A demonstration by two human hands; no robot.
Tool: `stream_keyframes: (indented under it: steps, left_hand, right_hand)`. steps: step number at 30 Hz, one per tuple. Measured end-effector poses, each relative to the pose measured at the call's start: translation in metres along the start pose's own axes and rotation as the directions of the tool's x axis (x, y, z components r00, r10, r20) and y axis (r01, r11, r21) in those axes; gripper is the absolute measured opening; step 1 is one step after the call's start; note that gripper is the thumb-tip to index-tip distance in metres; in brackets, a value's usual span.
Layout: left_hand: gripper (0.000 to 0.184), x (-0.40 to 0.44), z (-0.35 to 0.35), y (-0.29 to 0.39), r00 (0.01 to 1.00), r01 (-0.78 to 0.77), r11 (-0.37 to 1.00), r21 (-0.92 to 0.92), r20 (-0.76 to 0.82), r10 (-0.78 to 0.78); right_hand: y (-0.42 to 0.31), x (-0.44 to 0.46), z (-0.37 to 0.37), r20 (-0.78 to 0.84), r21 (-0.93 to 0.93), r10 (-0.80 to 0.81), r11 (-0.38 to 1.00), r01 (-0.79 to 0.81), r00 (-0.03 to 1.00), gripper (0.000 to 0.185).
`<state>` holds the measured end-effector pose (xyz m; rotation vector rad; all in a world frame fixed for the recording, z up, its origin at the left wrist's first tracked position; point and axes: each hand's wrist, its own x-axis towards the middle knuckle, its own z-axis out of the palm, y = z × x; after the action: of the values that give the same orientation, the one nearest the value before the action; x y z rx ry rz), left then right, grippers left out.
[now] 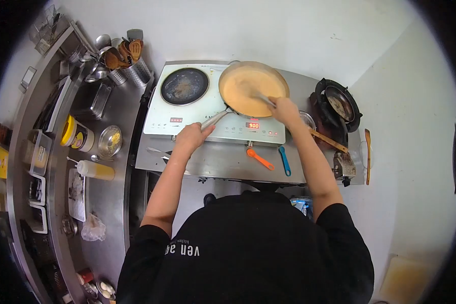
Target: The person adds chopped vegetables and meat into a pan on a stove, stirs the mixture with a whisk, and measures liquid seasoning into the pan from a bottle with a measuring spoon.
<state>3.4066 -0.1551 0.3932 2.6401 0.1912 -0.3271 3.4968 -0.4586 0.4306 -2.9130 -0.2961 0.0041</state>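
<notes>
**Two grips, one pan (pixel 253 65)**

And here is the pan, sitting on the right plate of the white cooktop (pixel 159 117), filled with pale orange sauce (pixel 238 83)! The left hand (pixel 190 138) is in at 8 o'clock of it, fingers wrapped round the long metal handle (pixel 216 118), so the pan lies towards 2 o'clock from that grip. Over at 4 o'clock, the right hand (pixel 286 110) has its fingers closed round a metal utensil (pixel 265 99) that slants into the sauce; the dipped end is hidden, so no telling its shape. From this grip, the pan's middle lies at 10 o'clock.

Straight down at 6 o'clock, the red display (pixel 253 125) glows 900, and below it rests an orange measuring spoon (pixel 261 159), with a blue measuring spoon (pixel 285 161) at 5. Out at 9 o'clock, there's the dark left plate (pixel 184 86); at 3, a small dark pan (pixel 339 103) on a black burner (pixel 356 115). Further out, between 9 and 10, wooden spoons (pixel 135 49) crowd a metal canister (pixel 138 74), while a squeeze bottle (pixel 99 171) lies at 8.
</notes>
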Motion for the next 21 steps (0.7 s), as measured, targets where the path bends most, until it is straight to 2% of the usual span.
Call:
stream_keyframes:
  steps: [4,7,8,10,12,14,16,18,19,21]
  left_hand:
    - [0.069,0.000,-0.006,-0.001,1.000,0.000,1.000,0.013,0.001,0.000]
    - [0.069,0.000,0.003,-0.003,0.999,-0.027,1.000,-0.015,-0.027,0.026]
    - [0.069,-0.001,0.005,-0.001,0.999,-0.026,0.999,-0.020,-0.024,0.026]
    - [0.068,-0.001,0.001,-0.002,1.000,-0.010,1.000,-0.009,-0.014,0.009]
    - [0.068,-0.003,-0.006,-0.004,0.999,-0.008,1.000,-0.006,-0.037,0.008]
    - [0.068,-0.005,-0.004,-0.001,0.999,-0.025,1.000,0.000,-0.035,0.025]
    - [0.068,-0.004,0.000,-0.002,0.999,-0.042,0.999,-0.005,-0.016,0.042]
    - [0.068,-0.001,0.001,-0.002,1.000,-0.019,1.000,-0.025,-0.008,0.019]
    - [0.068,0.000,0.002,-0.003,0.999,-0.030,0.999,-0.019,-0.020,0.030]
    - [0.068,-0.003,-0.002,-0.002,0.999,-0.025,1.000,-0.009,-0.029,0.025]
  right_hand:
    - [0.007,-0.022,-0.044,0.104,-0.094,-0.060,0.993,0.069,0.993,0.033]
    - [0.020,0.005,-0.051,0.152,-0.272,0.125,0.959,-0.080,0.980,0.033]
    - [0.016,0.008,-0.034,0.155,-0.278,0.126,0.957,-0.079,0.980,0.033]
    - [0.003,0.022,-0.007,0.086,-0.245,-0.032,0.968,0.052,0.996,0.030]
    - [-0.005,0.000,-0.024,0.054,-0.182,-0.026,0.983,0.035,0.998,0.026]
    - [0.005,-0.019,-0.056,0.173,-0.192,0.030,0.981,0.004,0.984,0.023]
    - [0.000,-0.016,-0.068,0.200,-0.190,0.122,0.978,-0.084,0.972,0.023]
    - [-0.008,-0.001,-0.055,0.097,-0.313,0.081,0.949,-0.047,0.992,0.028]
    - [0.018,0.027,-0.007,0.057,-0.276,0.037,0.961,-0.020,0.998,0.031]
    - [0.001,0.005,-0.022,0.087,-0.217,-0.034,0.975,0.053,0.996,0.031]
